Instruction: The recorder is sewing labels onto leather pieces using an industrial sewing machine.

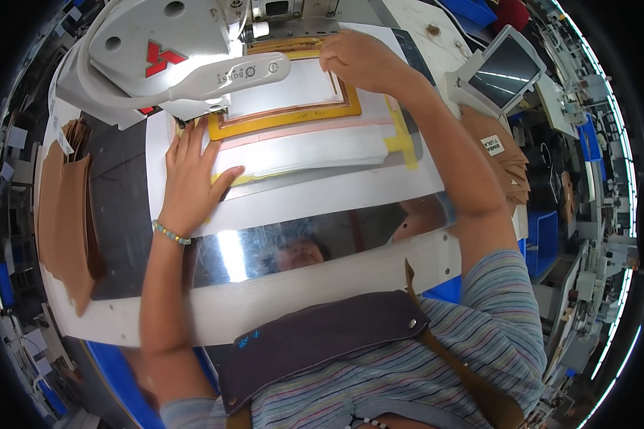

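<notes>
My left hand (192, 171) lies flat with fingers spread on the white sheet, its fingertips at the left side of a yellow frame (286, 124). The frame surrounds a white panel (283, 95) under the sewing machine head. My right hand (365, 61) is over the frame's far right corner, fingers pinched together and pointing down. A thin brown strip (333, 82) runs from those fingertips along the panel's right side. Nearer me, a long white strip (308, 154) with yellow tape (406, 143) at its right end lies across the sheet.
The white sewing machine (132, 61) with a lamp arm (229, 77) looms at the upper left. Brown pieces (64, 222) are stacked at the left, more brown pieces (504, 154) at the right. A screen (504, 71) stands at the upper right. A shiny metal plate (315, 239) spans the front.
</notes>
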{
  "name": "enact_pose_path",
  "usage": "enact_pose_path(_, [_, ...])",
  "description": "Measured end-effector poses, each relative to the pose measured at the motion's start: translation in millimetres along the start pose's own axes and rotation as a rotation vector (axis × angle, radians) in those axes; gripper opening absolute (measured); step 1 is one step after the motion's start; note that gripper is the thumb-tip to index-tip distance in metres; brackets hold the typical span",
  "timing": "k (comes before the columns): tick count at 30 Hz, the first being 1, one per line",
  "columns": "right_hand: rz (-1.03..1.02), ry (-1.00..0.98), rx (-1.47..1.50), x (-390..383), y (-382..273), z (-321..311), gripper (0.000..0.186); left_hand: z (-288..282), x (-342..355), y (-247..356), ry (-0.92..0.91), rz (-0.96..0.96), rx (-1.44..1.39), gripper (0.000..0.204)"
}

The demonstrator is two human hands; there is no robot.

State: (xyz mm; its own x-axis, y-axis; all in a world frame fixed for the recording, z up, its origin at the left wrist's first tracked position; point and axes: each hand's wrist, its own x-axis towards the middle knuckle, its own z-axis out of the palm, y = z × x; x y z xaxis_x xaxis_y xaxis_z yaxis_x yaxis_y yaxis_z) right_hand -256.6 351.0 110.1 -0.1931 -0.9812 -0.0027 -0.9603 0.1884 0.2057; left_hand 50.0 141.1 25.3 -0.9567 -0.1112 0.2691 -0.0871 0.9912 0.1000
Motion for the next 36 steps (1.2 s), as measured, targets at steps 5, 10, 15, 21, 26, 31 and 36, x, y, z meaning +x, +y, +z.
enact_pose_path(5, [0.063,-0.112,0.652,3.5,-27.0,-3.0,0.015,0.4,0.8,1.0,-0.013,-0.014,-0.007,0.076])
enact_pose_path(10, [0.075,-0.201,0.217,9.6,-38.3,14.5,0.016,2.2,-0.4,1.9,0.028,-0.02,-0.015,0.075])
enact_pose_path(15, [0.005,0.034,0.019,19.2,-35.7,3.4,0.018,-0.4,0.1,4.0,-0.024,-0.041,-0.021,0.073])
enact_pose_path(21, [0.102,-0.118,1.244,57.9,-84.0,-3.4,0.024,-0.8,0.9,5.2,-0.021,-0.053,-0.039,0.073])
enact_pose_path(26, [0.218,-0.173,1.104,78.7,-106.5,17.9,0.038,-4.5,1.4,8.6,-0.031,-0.088,-0.085,0.077])
enact_pose_path(31, [0.259,0.038,1.179,37.2,-93.6,10.4,0.025,-37.4,-21.1,-23.5,-0.031,-0.121,-0.098,0.073])
enact_pose_path(36, [0.208,0.164,1.345,-21.0,-68.0,10.4,0.022,-66.8,-81.8,-118.1,0.265,-0.502,0.477,0.05])
